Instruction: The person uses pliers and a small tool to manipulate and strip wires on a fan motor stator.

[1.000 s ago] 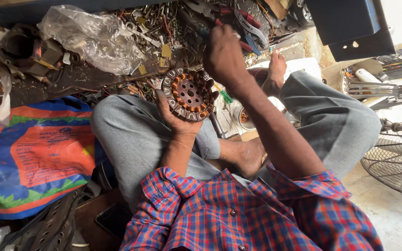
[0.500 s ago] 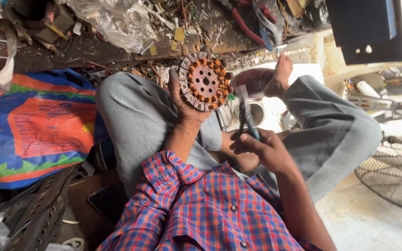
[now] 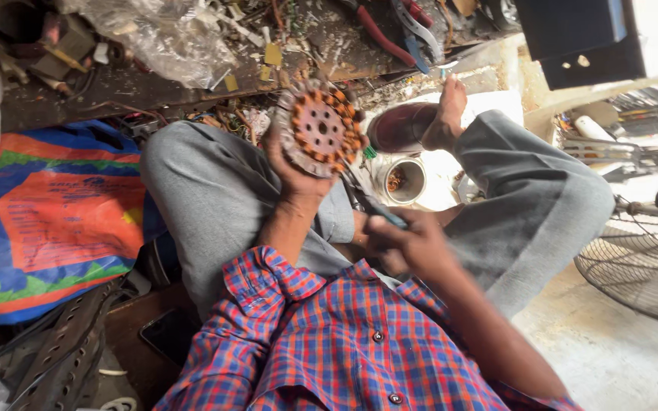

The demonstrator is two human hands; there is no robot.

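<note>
Left hand (image 3: 292,171) gripped a round motor stator with orange copper windings and a grey toothed rim (image 3: 320,127), fingers wrapped behind it, thumb on the near edge; held raised above the grey-trousered left knee (image 3: 215,198), face turned toward the camera. Right hand (image 3: 413,243) clenched round a slim dark tool with a bluish handle (image 3: 375,207); image blurred there, kind of tool not certain. Tool's tip pointed up toward the stator's lower edge; contact could not be judged.

Person sat cross-legged in a red-and-blue checked shirt (image 3: 344,342), bare foot (image 3: 447,114) resting beside a brown rounded object (image 3: 401,128). Small round metal tin (image 3: 405,180) lay on the floor between the legs. Blue, orange and green woven sack (image 3: 47,221) lay to one side. Cluttered dark surface (image 3: 138,84) beyond the knees carried a crumpled clear plastic bag (image 3: 154,34), wire scraps and red-handled tools (image 3: 386,38). Wire fan guard (image 3: 641,274) stood at the far edge.
</note>
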